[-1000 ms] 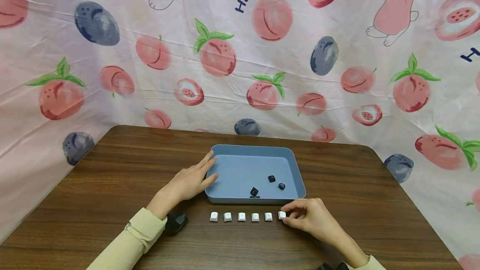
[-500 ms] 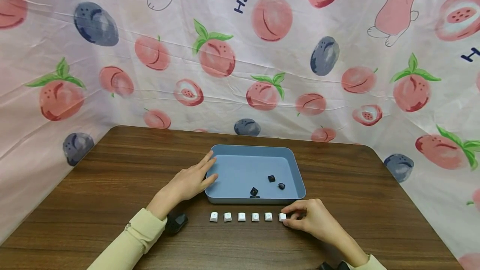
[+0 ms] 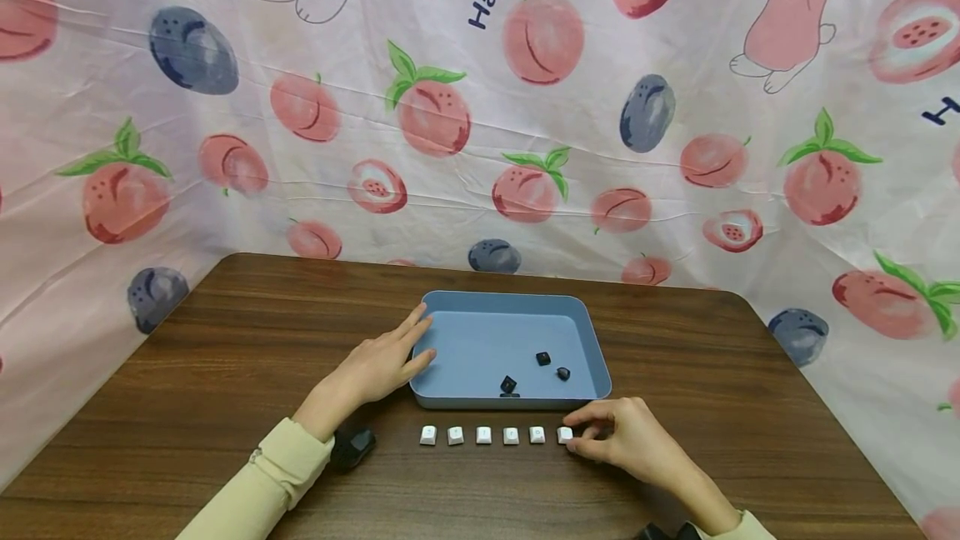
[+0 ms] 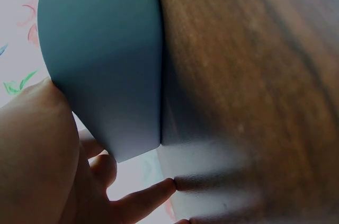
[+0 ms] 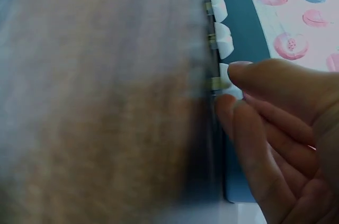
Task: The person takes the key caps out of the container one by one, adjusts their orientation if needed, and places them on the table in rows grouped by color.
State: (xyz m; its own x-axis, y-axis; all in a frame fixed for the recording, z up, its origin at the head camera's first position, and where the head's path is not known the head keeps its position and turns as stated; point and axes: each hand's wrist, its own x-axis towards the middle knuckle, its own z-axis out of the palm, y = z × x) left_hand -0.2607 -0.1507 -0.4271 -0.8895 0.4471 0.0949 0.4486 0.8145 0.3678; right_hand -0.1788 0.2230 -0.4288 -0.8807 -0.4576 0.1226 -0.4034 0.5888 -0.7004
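Several white keycaps (image 3: pixel 483 435) stand in a row on the table, in front of a blue tray (image 3: pixel 487 403). At the right end of that row, my right hand (image 3: pixel 630 440) pinches the last white keycap (image 3: pixel 565 436) between thumb and fingers. The right wrist view shows this keycap (image 5: pixel 231 87) partly hidden behind the thumb and fingertips. My left hand (image 3: pixel 377 365) rests on the tray's left rim with its fingers spread and fairly straight. In the left wrist view the hand lies against the tray wall (image 4: pixel 106 60).
Inside the tray lie a few black keycaps (image 3: pixel 543 358), near its right and front sides. A dark wrist device (image 3: pixel 352 447) sits under the left sleeve. The brown wooden table (image 3: pixel 247 340) ends at a fruit-printed cloth (image 3: pixel 547 107) behind.
The rightmost white keycap has shifted very slightly toward me, with my right fingers staying at it. My left hand has stayed at the tray rim.
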